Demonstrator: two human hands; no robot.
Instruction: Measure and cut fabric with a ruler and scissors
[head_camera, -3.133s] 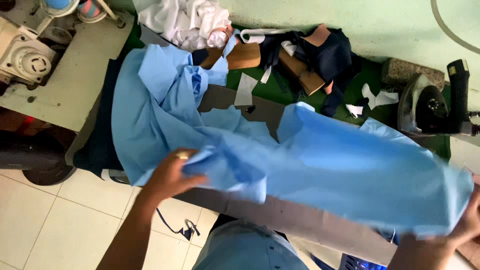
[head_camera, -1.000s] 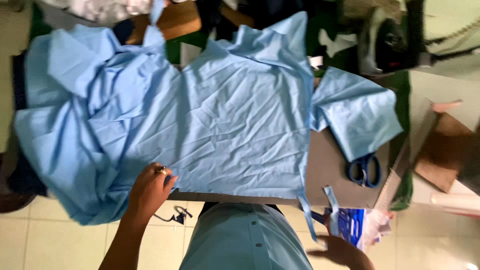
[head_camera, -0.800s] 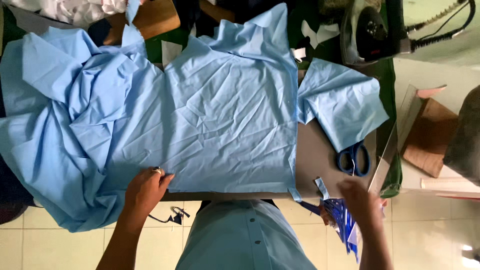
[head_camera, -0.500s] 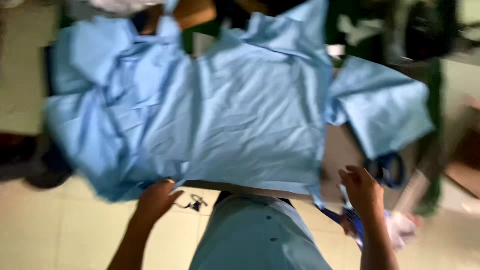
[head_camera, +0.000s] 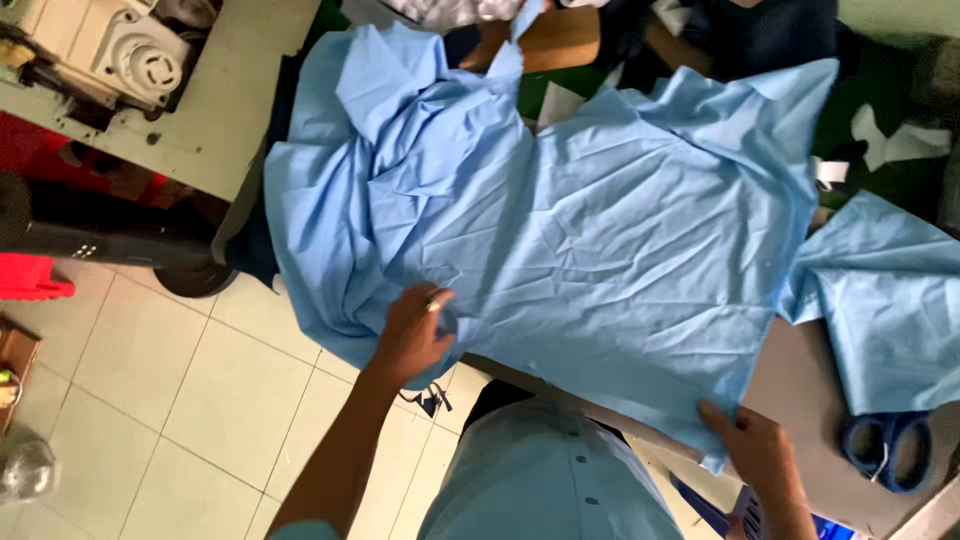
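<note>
Seen from the head camera, a light blue garment (head_camera: 600, 240) is spread across the middle of the frame over a grey bench (head_camera: 800, 400), with its crumpled part bunched toward the upper left. The left hand (head_camera: 415, 335), lower centre-left, is closed on the garment's near edge, the cloth pinched in its grip. The right hand (head_camera: 755, 450), at the lower right, is curled on the garment's near corner, and that grip appears to be grasping the hem. The step in hand is judged to be the laying-out and smoothing of the garment flat. The next move would call for the bunched folds at the left to be drawn out and the hem pulled even along the bench edge. One spread garment is counted, with one separate light blue piece (head_camera: 890, 300) at the right edge, just beside it. One pair of blue-handled scissors (head_camera: 885, 445) is seen at the lower right. One sewing machine (head_camera: 120, 50) is partly visible in the upper left corner. White fabric scraps (head_camera: 890, 145) lie at the upper right.
</note>
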